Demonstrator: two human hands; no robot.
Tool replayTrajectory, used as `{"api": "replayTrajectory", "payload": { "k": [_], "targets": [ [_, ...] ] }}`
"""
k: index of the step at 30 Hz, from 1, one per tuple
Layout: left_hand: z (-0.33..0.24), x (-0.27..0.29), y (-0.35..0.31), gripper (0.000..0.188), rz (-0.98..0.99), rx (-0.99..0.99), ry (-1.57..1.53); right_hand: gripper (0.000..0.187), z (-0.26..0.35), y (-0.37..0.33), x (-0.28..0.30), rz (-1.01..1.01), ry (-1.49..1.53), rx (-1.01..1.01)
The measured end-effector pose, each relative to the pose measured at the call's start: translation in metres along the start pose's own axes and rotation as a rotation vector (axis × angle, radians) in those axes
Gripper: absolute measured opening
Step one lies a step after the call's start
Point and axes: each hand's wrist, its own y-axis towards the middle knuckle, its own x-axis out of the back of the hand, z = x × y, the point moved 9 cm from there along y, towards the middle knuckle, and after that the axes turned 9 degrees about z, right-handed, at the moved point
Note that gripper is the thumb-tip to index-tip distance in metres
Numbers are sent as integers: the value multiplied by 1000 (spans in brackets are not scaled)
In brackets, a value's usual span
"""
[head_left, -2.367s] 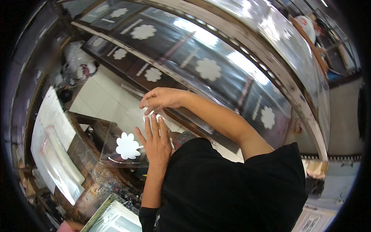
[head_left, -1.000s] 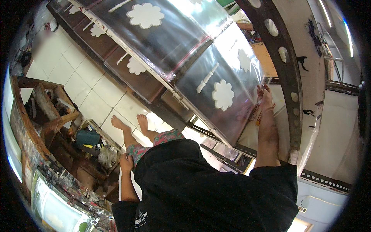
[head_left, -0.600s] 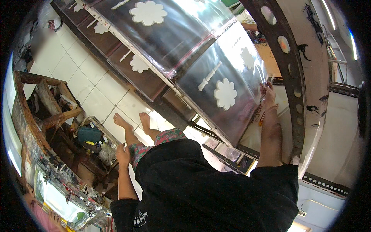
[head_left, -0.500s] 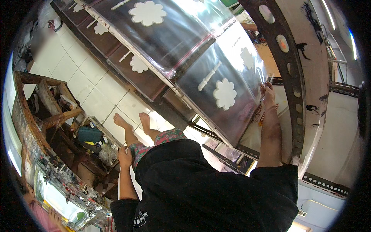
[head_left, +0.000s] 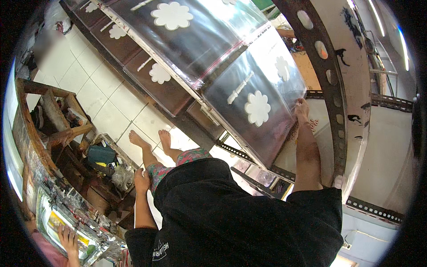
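Note:
Clear, glossy plastic sheets printed with white scalloped flower shapes lie in a row on a long dark surface. My right hand (head_left: 302,109) is at the right edge of the nearest plastic sheet (head_left: 262,133), its fingers closed on the sheet's corner. That sheet bears a white flower print (head_left: 258,108) and a narrow white baluster-shaped print (head_left: 240,89). My left hand (head_left: 141,180) hangs low beside my thigh, near the shorts. Its fingers are mostly turned away, so their pose cannot be made out.
A slotted metal bar (head_left: 331,75) arches past my right arm. At left stands a wooden shelf unit (head_left: 71,135) with a teal box (head_left: 101,154) and plastic bags. Another person's hand (head_left: 67,238) is over a paint-smeared frame (head_left: 49,213) at lower left. White floor tiles (head_left: 100,86) lie below.
My right hand has moved slightly left and down along the sheet's edge. My left hand has shifted little. The other person's hand has come farther over the frame at lower left.

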Motion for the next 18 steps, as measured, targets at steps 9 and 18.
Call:
{"api": "replayTrajectory", "payload": {
  "k": [9,18],
  "targets": [
    [-24,35,1,31,-134,-62,-60,31,64,22,34,-215,463,127],
    [-108,179,-7,35,-469,-292,-260,36,419,-59,72,155,999,614]
  ]
}}
